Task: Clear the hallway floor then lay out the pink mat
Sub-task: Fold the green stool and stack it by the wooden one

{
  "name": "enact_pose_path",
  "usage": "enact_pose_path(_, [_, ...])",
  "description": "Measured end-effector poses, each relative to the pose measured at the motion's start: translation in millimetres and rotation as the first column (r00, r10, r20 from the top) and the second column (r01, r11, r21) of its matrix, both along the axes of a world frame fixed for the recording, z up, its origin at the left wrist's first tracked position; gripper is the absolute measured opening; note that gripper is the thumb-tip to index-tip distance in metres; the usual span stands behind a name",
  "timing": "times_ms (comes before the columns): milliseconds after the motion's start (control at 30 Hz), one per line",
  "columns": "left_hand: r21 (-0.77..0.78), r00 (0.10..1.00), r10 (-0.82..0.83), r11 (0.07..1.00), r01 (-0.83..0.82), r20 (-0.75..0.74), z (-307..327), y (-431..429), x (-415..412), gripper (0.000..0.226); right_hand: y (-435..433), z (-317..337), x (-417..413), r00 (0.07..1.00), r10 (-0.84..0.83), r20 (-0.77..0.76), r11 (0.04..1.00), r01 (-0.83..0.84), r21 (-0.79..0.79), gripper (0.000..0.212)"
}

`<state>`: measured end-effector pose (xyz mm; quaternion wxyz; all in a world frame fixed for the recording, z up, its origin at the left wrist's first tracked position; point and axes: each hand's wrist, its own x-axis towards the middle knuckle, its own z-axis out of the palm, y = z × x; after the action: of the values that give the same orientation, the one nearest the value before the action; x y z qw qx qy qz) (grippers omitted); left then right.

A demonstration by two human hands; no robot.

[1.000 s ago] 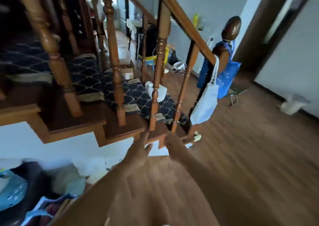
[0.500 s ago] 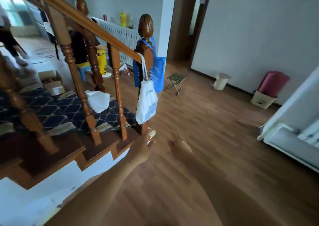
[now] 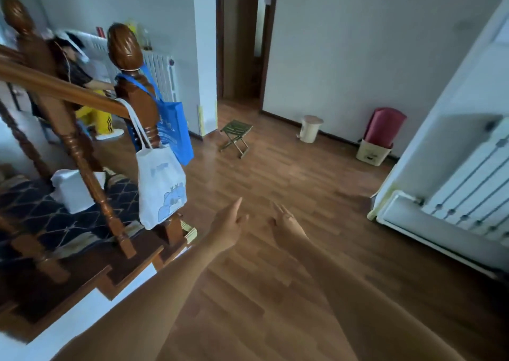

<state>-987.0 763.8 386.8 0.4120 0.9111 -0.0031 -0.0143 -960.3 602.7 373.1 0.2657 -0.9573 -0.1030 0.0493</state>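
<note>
The rolled pink mat (image 3: pixel 385 127) stands upright in a cream bin (image 3: pixel 372 155) against the far wall on the right. A small green folding stool (image 3: pixel 235 136) stands on the wooden hallway floor (image 3: pixel 275 184) near the doorway. A beige pedal bin (image 3: pixel 310 128) sits by the wall. My left hand (image 3: pixel 228 227) and my right hand (image 3: pixel 286 224) reach forward side by side over the floor, fingers straight, holding nothing.
A wooden staircase with a newel post (image 3: pixel 129 66) fills the left; a white tote bag (image 3: pixel 161 187) and a blue bag (image 3: pixel 173 129) hang from it. A person (image 3: pixel 73 68) stands behind the banister. A white radiator (image 3: pixel 468 192) is on the right.
The view has swung right, from the stairs to the hallway floor, bringing the mat, stool and bins into sight. Both hands stay stretched out ahead, empty.
</note>
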Motion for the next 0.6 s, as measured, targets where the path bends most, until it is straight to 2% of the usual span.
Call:
enact_pose_path(133, [0.059,0.999,-0.024,0.998,0.023,0.029,2.7,-42.7,42.8,0.055,-46.2,1.5,42.5,0.999,-0.035,-0.005,0.999,0.035,0.005,0.053])
enact_pose_path(300, [0.089,0.999,-0.048,0.995,0.049,-0.010,-4.5,-74.4,85.1,0.055,-85.4,-6.3,84.1,0.998,-0.056,-0.019,0.998,0.056,0.026,0.053])
enact_pose_path(600, [0.098,0.997,-0.073,0.992,0.077,-0.040,-20.7,-87.3,187.5,0.055,-102.6,-20.0,176.7,0.994,-0.101,-0.040,0.993,0.103,0.060,0.052])
